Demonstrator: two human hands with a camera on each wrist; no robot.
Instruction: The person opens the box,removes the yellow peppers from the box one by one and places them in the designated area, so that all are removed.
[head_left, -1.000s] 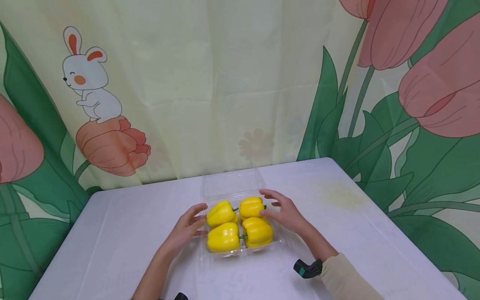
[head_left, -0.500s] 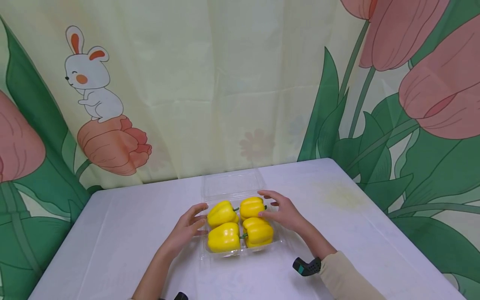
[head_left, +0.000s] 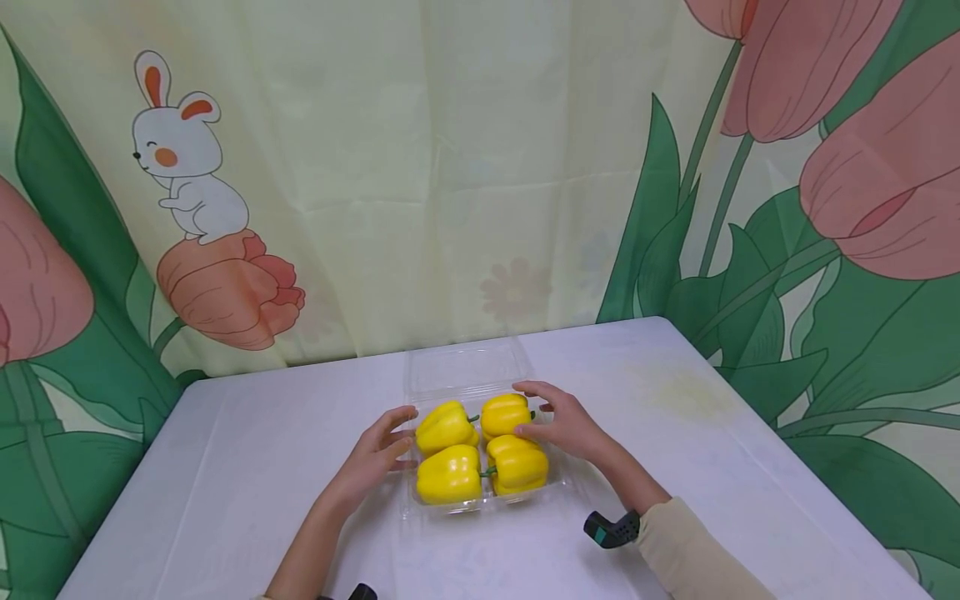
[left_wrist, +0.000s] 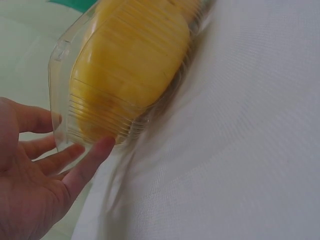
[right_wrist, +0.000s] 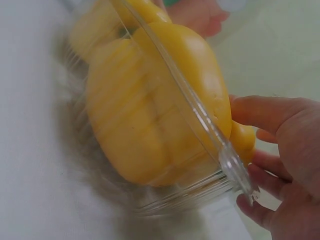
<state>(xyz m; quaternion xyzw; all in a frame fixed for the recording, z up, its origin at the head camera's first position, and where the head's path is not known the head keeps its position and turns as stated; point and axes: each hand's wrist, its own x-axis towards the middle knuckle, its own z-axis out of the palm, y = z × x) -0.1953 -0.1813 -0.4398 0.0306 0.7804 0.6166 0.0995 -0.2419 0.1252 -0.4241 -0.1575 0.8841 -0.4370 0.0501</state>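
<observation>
Several yellow bell peppers (head_left: 448, 475) with green stems fill a clear plastic clamshell box (head_left: 481, 506) in the head view. Behind them, its hinged lid (head_left: 465, 368) lies folded back on the table. My left hand (head_left: 369, 458) rests fingertips along the box's left side; close up in the left wrist view, its relaxed fingers (left_wrist: 92, 162) touch the ribbed wall. At the right side my right hand (head_left: 566, 423) has its fingers spread, the thumb beside a pepper (right_wrist: 195, 65) and the other fingertips near the rim in the right wrist view.
A white cloth covers the table (head_left: 247, 467), whose far edge meets a cream curtain (head_left: 360, 167) printed with a rabbit and tulips. A black wrist device (head_left: 611, 530) sits at the right sleeve (head_left: 693, 546).
My right hand has shifted very slightly left along the box's side. The left hand, the box and the peppers stay essentially in place while the whole head view drifts a little.
</observation>
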